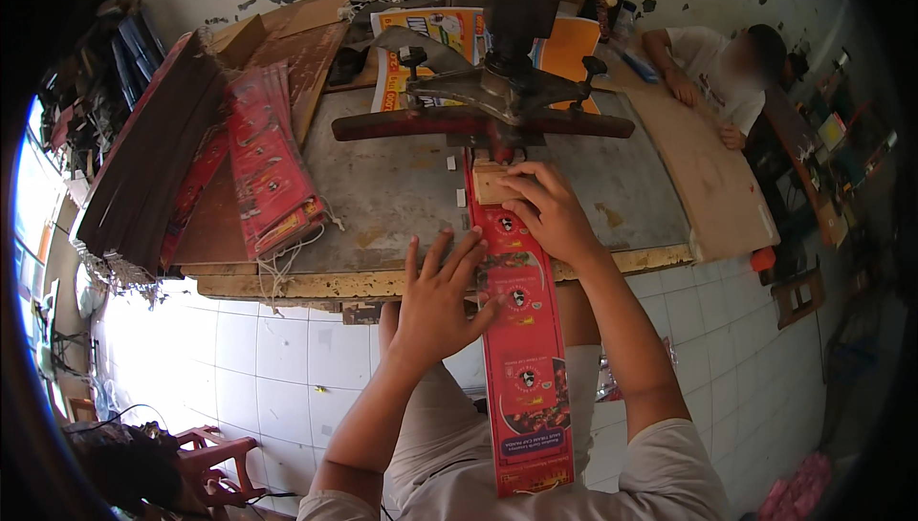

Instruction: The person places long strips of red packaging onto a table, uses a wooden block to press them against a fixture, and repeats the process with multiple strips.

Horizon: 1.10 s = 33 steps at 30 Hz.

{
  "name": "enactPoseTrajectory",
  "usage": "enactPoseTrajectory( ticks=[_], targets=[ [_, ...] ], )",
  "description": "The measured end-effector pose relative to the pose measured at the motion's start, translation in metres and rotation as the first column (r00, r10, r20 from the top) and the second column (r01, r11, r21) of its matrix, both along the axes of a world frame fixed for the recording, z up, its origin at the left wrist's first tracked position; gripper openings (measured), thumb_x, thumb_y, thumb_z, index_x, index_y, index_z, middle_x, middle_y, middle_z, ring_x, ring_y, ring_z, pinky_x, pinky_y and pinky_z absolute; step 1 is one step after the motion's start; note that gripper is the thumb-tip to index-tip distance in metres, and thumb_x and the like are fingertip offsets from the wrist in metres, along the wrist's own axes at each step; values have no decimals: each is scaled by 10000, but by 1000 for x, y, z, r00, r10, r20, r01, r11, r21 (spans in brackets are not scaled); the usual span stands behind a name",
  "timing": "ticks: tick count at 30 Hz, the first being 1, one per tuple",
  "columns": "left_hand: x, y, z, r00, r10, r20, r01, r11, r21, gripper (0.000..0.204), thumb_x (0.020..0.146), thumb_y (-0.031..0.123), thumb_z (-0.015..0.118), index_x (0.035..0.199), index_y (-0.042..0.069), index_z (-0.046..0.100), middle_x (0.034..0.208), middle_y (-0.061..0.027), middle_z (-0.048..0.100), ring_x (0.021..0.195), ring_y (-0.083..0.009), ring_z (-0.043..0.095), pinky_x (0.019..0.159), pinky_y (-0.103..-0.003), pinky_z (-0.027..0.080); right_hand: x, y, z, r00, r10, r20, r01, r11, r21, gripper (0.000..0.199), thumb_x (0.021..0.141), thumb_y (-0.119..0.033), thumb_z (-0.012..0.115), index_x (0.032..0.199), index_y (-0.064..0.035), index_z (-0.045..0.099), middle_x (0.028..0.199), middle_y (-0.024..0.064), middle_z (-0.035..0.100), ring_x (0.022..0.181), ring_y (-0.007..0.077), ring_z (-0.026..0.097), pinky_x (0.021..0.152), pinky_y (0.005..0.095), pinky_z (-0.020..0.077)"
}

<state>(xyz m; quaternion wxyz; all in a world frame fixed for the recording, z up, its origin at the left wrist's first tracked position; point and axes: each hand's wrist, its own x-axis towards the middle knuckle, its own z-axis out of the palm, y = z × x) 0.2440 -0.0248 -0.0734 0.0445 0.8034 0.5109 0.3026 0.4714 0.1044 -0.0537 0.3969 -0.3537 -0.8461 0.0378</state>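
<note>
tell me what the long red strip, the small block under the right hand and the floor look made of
Red strip: coated paper or thin plastic, unclear which; smooth, printed face. 
Block: probably wood, given its pale tan colour; looks unpainted. 
Floor: likely ceramic tile, white with grid lines.

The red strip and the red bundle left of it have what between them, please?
The head view shows grey tabletop, two small white pieces and the left hand.
</note>
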Motion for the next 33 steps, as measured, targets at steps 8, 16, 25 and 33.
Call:
enactPoseTrajectory(
  ticks=[8, 16, 25, 33],
  targets=[
    [0, 0, 3, 1000, -4, -2, 4, 1000, -16, 731, 953, 446, 761, 1561, 80, 587, 1693, -66, 538, 1572, -416, 447, 1327, -681, 190, -1, -4, -1, 999, -48, 4, 48, 998, 37, 337, 938, -136, 847, 1252, -51, 757, 1293, 87, 668, 1207, 332, 666, 1024, 468, 564],
    [1, -1, 5, 1000, 11, -17, -12, 1000, -26, 727, 946, 431, 763, 1559, 79, 589, 1693, -60, 540, 1569, -412, 443, 1329, -670, 193, -2, -4, -1, 999, -43, -21, 43, 999, 16, 332, 940, -143, 846, 1248, -58, 758, 1288, 91, 668, 1198, 342, 668, 1022, 464, 564],
    [2, -3, 7, 999, 11, -44, -13, 999, -41, 743, 952, 474, 768, 1565, 100, 577, 1688, -55, 545, 1582, -406, 431, 1324, -666, 211, 3, -6, -4, 993, -90, -71, 90, 996, -2, 394, 916, -202, 880, 1255, -61, 735, 1304, 97, 671, 1211, 359, 675, 1033, 473, 561],
    [-4, -1, -6, 1000, -22, 16, 21, 1000, 18, 628, 1028, 458, 664, 1542, 101, 614, 1684, -93, 554, 1571, -398, 468, 1315, -591, 273, 17, -23, -10, 996, 5, -90, -13, 996, -84, 439, 898, -240, 908, 1256, -69, 721, 1308, 103, 698, 1210, 369, 684, 1038, 477, 560]
  ],
)
